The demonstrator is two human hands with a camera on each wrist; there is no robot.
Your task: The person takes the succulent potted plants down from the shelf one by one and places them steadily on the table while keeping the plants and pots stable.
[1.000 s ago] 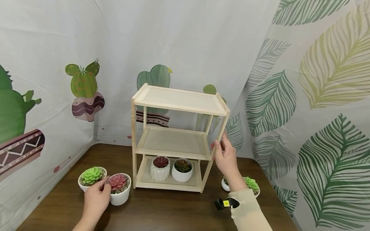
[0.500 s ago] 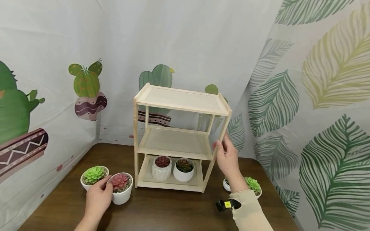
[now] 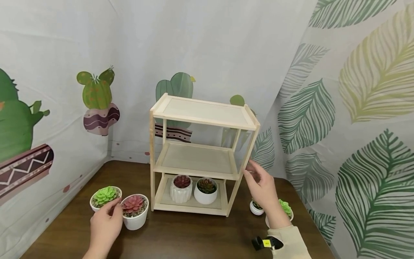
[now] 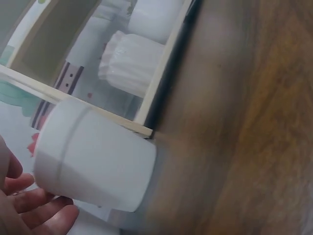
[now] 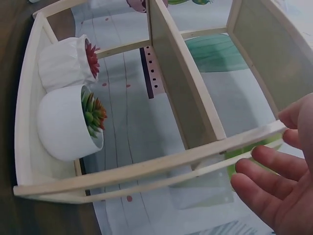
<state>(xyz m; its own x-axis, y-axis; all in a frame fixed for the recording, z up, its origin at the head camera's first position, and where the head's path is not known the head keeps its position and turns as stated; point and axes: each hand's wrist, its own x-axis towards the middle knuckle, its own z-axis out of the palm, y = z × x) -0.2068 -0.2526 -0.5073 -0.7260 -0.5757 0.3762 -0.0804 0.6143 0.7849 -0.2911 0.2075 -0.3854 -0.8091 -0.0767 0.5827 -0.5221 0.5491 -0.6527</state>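
At the left of the head view my left hand point(image 3: 106, 223) is beside a white pot point(image 3: 135, 221) with a pink succulent point(image 3: 132, 204). In the left wrist view, the fingers point(image 4: 41, 213) lie at the pot's side near its rim, loosely bent. My right hand point(image 3: 262, 185) is by the right post of a three-tier wooden shelf point(image 3: 197, 168), fingers spread and thumb apart from them. Its fingertips point(image 5: 244, 183) are right by the side rails in the right wrist view. On the bottom tier stand a ribbed white pot point(image 3: 181, 193) and a round white pot point(image 3: 205, 196), both with succulents.
A white pot with a bright green succulent point(image 3: 105, 196) stands left of the pink one. Behind my right forearm are a small white pot point(image 3: 257, 208) and another green succulent point(image 3: 285, 207), partly hidden. Printed cloth point(image 3: 213, 46) hangs behind the brown table point(image 3: 181, 239).
My right hand has let go of the shelf's right post and moved slightly right and down. The left hand has shifted slightly left at the pink succulent's pot, which stays in place.
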